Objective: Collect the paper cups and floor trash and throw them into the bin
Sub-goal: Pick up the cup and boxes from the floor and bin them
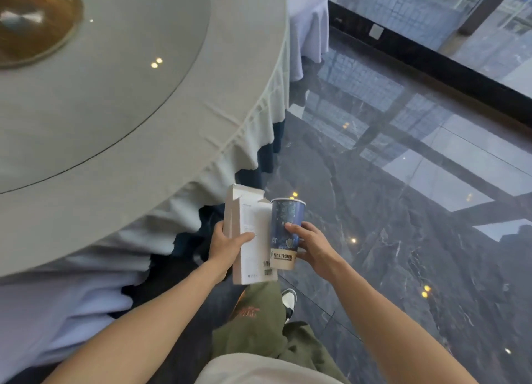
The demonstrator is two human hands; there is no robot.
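Bare forearms, no sleeves, at lower frame. Left hand point(227, 245) and right hand point(312, 247) ungloved. Baggy olive-green trousers point(259, 326), orange print on thigh. White-and-black sneaker point(288, 300). Pale shirt hem point(259, 369) bottom centre.

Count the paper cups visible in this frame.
1. A blue paper cup is held upright in the right hand, beside the white carton in the left hand. Others may lie outside the view.

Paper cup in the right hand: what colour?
Dark blue patterned paper cup, beige base band; head view.
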